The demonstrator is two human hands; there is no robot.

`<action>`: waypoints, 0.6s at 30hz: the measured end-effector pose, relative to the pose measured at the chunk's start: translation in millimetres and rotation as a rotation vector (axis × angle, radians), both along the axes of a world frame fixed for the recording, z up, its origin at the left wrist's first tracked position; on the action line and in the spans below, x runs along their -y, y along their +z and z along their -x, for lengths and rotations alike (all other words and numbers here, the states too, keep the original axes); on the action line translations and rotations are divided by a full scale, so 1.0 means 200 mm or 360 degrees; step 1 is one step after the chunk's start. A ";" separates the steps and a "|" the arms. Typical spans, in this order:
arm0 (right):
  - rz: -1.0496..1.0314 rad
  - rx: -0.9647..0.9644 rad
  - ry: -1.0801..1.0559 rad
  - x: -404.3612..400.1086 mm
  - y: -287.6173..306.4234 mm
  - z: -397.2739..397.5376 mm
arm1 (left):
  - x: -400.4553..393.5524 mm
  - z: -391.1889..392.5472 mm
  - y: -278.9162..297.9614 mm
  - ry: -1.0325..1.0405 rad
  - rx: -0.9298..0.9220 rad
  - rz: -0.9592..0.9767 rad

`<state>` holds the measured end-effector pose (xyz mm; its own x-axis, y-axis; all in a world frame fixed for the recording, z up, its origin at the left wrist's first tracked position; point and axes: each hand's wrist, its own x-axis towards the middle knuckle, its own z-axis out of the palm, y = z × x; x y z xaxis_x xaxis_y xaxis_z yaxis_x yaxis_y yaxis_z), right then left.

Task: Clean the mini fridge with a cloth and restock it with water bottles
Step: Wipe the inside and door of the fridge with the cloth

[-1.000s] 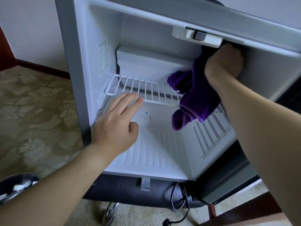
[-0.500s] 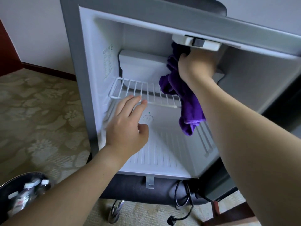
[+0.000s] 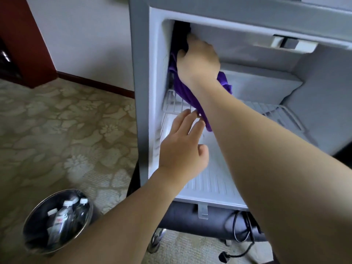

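Observation:
The mini fridge [image 3: 142, 54] stands open, its white inside bare. My right hand [image 3: 198, 61] holds a purple cloth [image 3: 182, 88] against the upper left corner of the inside wall; the cloth hangs down past the wire shelf [image 3: 282, 113]. My left hand [image 3: 182, 147] hovers with fingers spread just below the shelf's front edge, near the cloth's lower end. Several water bottles [image 3: 64, 218] with white caps lie in a shiny metal bucket [image 3: 34, 221] on the floor at the lower left.
The fridge rests on a dark base [image 3: 182, 218] with a black power cord and plug [image 3: 224, 257] lying loose beneath. Patterned carpet [image 3: 66, 130] spreads to the left. A white wall with dark red skirting [image 3: 95, 82] runs behind.
My right hand has swept the cloth from the upper right of the fridge interior across to the upper left corner. My left hand stayed under the shelf front. The view shifted right.

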<state>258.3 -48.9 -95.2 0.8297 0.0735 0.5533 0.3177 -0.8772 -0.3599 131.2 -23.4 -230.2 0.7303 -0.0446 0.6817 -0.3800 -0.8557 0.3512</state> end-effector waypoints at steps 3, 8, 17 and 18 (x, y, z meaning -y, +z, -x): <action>-0.0036 0.0017 0.0103 0.05 -0.01 0.00 | 0.00 0.00 0.00 -0.0014 0.0044 -0.0031; -0.0150 0.0154 0.0286 0.09 -0.06 0.11 | 0.01 0.03 0.00 -0.0010 0.0025 -0.0079; 0.0145 -0.0247 0.0359 0.16 -0.08 0.31 | -0.02 0.09 0.04 0.0073 -0.0040 -0.0373; 0.0176 -0.0298 0.0372 0.17 -0.06 0.32 | -0.02 0.10 0.04 0.0079 -0.0038 -0.0393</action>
